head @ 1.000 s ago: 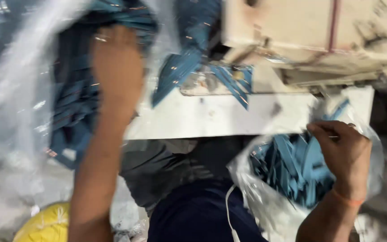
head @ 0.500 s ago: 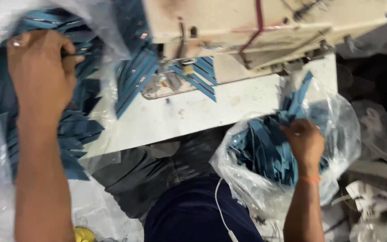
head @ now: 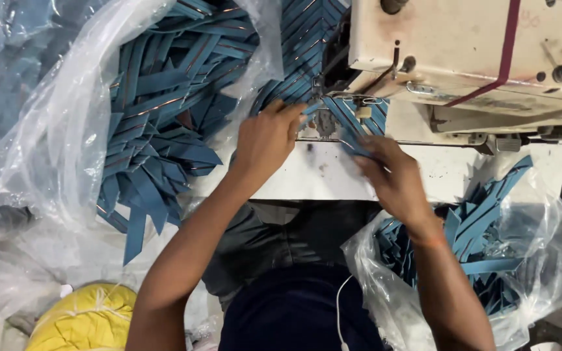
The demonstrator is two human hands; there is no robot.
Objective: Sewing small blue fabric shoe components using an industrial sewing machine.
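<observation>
Head view, only one I have. Two clear plastic bags. Left bag [head: 66, 123] lies open on the table, wide mouth, crinkly film, stuffed with a big heap of blue strips [head: 157, 123] that spill over its edge. Right bag [head: 541, 260] hangs below the table edge by my right arm, also holding blue strips, fewer, poking up at an angle.

The strip [head: 349, 120] I'm working sits under the sewing machine [head: 463, 52], at the needle area on the white table [head: 320, 175]. It looks flat, narrow, teal-blue woven cloth with a thin reddish line along it; more strips fan out behind the needle.

My left hand [head: 268, 140] is on the strip left of the needle, fingers bent and pressed down on the cloth; whether it pinches I cannot tell. My right hand [head: 391, 175] comes in from the right, fingertips together on the strip's near end, a light pinch as far as I can see.

Machine body is cream metal, scuffed and stained, with a dark red ribbon [head: 505, 52] across it. Yellow bundle [head: 86, 318] bottom left, shiny plastic, tied. White cord [head: 339, 305] runs over my dark shirt.
</observation>
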